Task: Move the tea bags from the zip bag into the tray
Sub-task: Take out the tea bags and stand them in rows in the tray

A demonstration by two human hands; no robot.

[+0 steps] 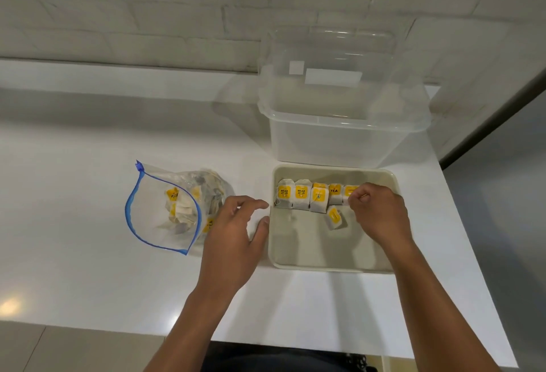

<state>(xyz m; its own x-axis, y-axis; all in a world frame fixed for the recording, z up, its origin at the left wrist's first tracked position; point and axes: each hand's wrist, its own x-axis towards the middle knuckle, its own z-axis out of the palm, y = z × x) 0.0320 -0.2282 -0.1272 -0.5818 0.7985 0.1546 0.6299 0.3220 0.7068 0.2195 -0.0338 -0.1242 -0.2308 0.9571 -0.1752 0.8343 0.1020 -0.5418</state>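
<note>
A clear zip bag (156,212) with a blue seal lies open on the white table, with several tea bags inside it. To its right sits a cream tray (331,266). A row of tea bags (301,195) with yellow tags stands along the tray's far side, and one loose tea bag (334,218) lies tilted in front of the row. My right hand (376,212) is over the tray and pinches the tea bag (350,191) at the right end of the row. My left hand (236,232) hovers between bag and tray, fingers relaxed, thumb at the tray's left rim, holding nothing.
A clear plastic tub (342,135) with its lid raised stands right behind the tray. The white table (88,253) ends close to the tray's right side and at the front near my arms. A white brick wall runs along the back.
</note>
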